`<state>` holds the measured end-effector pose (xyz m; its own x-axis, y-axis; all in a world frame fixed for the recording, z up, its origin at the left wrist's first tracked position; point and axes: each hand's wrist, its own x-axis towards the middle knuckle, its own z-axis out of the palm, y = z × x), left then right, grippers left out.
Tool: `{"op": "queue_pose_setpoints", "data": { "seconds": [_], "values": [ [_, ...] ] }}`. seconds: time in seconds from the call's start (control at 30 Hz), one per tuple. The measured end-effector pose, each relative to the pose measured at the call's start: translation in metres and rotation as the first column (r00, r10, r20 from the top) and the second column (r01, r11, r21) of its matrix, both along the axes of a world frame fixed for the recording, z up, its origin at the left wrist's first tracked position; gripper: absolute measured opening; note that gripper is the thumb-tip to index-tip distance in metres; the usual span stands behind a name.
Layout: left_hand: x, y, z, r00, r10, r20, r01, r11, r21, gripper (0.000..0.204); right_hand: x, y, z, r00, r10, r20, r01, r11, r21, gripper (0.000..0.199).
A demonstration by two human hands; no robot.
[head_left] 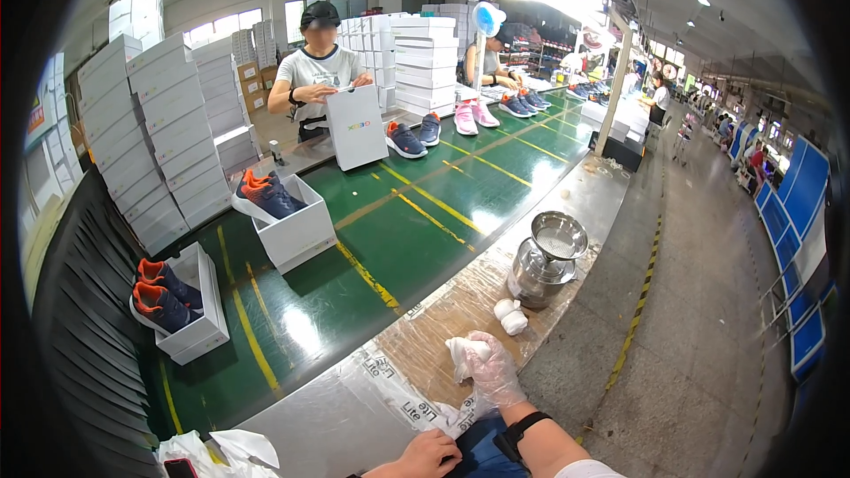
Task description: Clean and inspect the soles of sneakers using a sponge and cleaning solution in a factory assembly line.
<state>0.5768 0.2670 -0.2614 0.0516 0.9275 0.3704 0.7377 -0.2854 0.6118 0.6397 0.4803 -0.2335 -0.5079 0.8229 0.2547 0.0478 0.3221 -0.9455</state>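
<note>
My right hand (498, 376), in a clear plastic glove, is closed round a crumpled white cloth (460, 356) over the brown bench top (434, 336). Just beyond it lies a rolled white wad (511, 317). A metal canister with a dished, perforated top (538, 267) stands behind that wad. At the near edge of the bench rests my left hand (428, 455), bare, with its fingers curled in and nothing visible in them. Some of its fingertips are hidden.
A green conveyor (398, 212) runs alongside, carrying open boxes (297, 235) with dark blue and orange sneakers (164, 296). Across it, a person holds a white shoebox (357, 128). Stacked boxes (177, 124) rise behind. A phone (180, 468) lies by white paper (239, 447).
</note>
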Motion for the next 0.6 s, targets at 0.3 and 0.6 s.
{"op": "queue_pose_setpoints", "data": {
  "seconds": [0.3,0.6],
  "values": [
    [0.000,0.005,-0.002,1.000,0.005,-0.009,-0.005,1.000,-0.003,0.003,0.001,0.008,-0.009,0.999,-0.032,0.013,0.031,0.998,0.048,0.029],
    [0.001,0.014,0.001,1.000,0.010,-0.009,-0.010,1.000,-0.006,0.002,0.002,0.014,0.003,0.996,-0.057,0.066,0.052,0.996,0.072,0.031]
  ]
}}
